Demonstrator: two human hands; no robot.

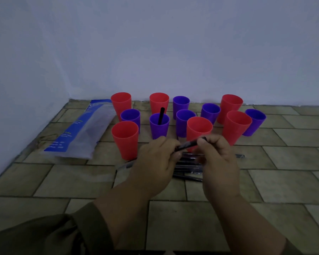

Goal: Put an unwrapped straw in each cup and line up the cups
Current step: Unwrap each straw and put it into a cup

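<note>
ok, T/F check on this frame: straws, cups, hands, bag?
1. A black straw stands in a purple plastic cup. True.
2. The left hand and right hand pinch one dark straw between them. True.
3. Every red plastic cup holds a straw. False: none shows one.
4. The blue-and-white plastic bag lies right of the cups. False: it lies left of them.
5. The cups form one straight row. False: they stand in a loose cluster.

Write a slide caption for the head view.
The left hand and right hand grip a black straw over the straw pile; one purple cup holds an inserted straw.
</note>
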